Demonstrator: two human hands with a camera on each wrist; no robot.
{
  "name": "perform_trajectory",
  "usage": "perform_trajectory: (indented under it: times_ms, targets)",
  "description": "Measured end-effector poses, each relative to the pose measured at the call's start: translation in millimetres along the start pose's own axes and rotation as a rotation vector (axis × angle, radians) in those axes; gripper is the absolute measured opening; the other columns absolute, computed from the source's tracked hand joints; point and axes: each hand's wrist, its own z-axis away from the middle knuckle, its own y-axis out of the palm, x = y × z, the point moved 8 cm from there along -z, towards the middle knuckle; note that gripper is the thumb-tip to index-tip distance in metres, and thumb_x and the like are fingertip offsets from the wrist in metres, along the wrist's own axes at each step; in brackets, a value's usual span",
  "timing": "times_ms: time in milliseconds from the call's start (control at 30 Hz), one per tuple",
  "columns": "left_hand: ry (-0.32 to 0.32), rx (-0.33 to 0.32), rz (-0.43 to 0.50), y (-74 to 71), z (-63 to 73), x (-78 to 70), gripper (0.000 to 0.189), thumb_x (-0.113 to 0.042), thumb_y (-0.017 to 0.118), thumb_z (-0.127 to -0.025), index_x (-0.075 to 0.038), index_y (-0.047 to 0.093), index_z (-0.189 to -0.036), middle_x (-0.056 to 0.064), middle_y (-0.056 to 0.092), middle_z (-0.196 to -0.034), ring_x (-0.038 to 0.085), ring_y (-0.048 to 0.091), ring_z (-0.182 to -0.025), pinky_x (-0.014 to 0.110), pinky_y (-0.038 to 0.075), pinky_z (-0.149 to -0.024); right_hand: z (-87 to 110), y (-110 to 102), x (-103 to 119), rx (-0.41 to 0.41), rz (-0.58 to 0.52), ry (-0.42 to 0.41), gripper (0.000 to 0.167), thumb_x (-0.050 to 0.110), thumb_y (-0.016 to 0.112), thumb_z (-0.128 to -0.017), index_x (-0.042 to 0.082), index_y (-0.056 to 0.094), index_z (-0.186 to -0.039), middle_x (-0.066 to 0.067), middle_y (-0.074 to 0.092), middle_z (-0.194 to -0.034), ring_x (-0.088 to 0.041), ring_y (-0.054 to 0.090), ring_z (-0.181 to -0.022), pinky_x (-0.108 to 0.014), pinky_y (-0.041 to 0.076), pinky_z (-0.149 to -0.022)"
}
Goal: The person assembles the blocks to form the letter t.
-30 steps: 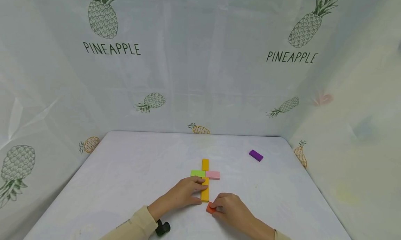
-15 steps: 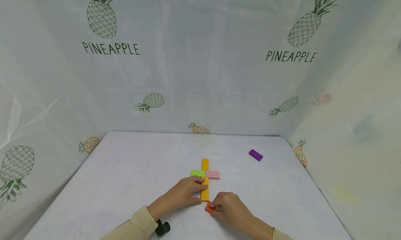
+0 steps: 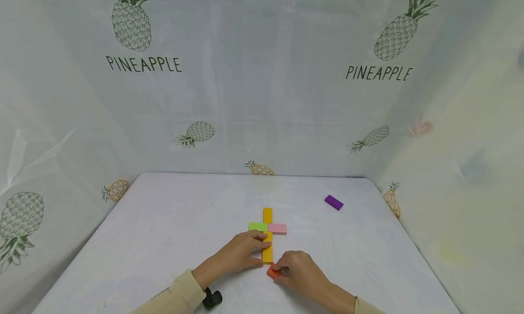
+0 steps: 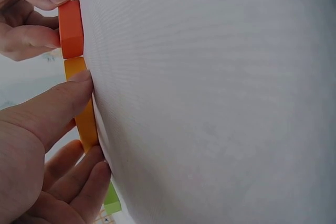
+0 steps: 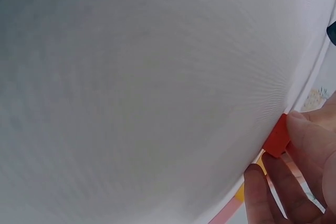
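My left hand (image 3: 241,251) holds a long yellow block (image 3: 267,255) lying flat on the table, thumb toward its near end and fingers farther along it. With thumb and fingers, my right hand (image 3: 302,272) pinches an orange block (image 3: 272,272) at the yellow block's near end. The orange block sits slightly turned in the head view; in the left wrist view its end (image 4: 72,30) lies right at the yellow block (image 4: 86,114). Beyond the left fingers, a green block (image 3: 258,226) and a pink block (image 3: 278,229) lie side by side, with another yellow block (image 3: 268,215) behind them.
A purple block (image 3: 334,202) lies apart at the back right of the white table (image 3: 184,209). A pineapple-print curtain (image 3: 254,100) stands behind and beside the table. By the left sleeve is a small black device (image 3: 213,299).
My right hand has slid the orange block slightly leftward, in under the long yellow block's near end. The left hand stays in place on the yellow block.
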Motion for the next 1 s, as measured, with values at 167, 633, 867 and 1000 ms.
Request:
perform_trajectory:
  times_ms: [167, 633, 867, 1000]
  targets:
    - [0.003, -0.002, 0.002, -0.8, 0.5, -0.7, 0.053, -0.025, 0.088, -0.09, -0.011, 0.072, -0.139, 0.005, 0.064, -0.148, 0.023, 0.06, -0.135, 0.044, 0.05, -0.114, -1.1, 1, 0, -0.007, 0.006, -0.003, 0.015, 0.015, 0.092, -0.084, 0.009, 0.086, -0.097, 0.011, 0.077, -0.088, 0.002, 0.066, -0.079, -0.02, 0.059, -0.076]
    - [0.015, -0.001, 0.013, -2.2, -4.1, 11.3, 0.054, -0.026, 0.089, -0.089, -0.012, 0.072, -0.138, 0.004, 0.064, -0.148, 0.021, 0.059, -0.136, 0.042, 0.049, -0.114, -11.6, 4, 0, -0.01, -0.014, -0.01, 0.016, 0.016, 0.093, -0.083, 0.009, 0.086, -0.096, 0.01, 0.077, -0.088, 0.001, 0.065, -0.078, -0.019, 0.06, -0.076]
    - [0.043, 0.006, 0.009, -7.6, -12.0, 28.7, 0.053, -0.027, 0.088, -0.09, -0.012, 0.072, -0.138, 0.004, 0.064, -0.149, 0.022, 0.059, -0.136, 0.042, 0.049, -0.115, -28.3, 8, -6, -0.012, -0.009, 0.053, 0.018, 0.018, 0.094, -0.082, 0.009, 0.086, -0.096, 0.011, 0.077, -0.088, 0.003, 0.063, -0.078, -0.02, 0.06, -0.077]
    - [0.045, 0.01, 0.011, -9.6, -13.6, 32.6, 0.053, -0.028, 0.088, -0.09, -0.013, 0.072, -0.138, 0.004, 0.063, -0.149, 0.022, 0.059, -0.136, 0.043, 0.049, -0.115, -32.6, 8, -6, -0.008, -0.016, 0.069, 0.018, 0.018, 0.094, -0.082, 0.009, 0.086, -0.096, 0.012, 0.076, -0.088, 0.005, 0.062, -0.078, -0.019, 0.059, -0.077]
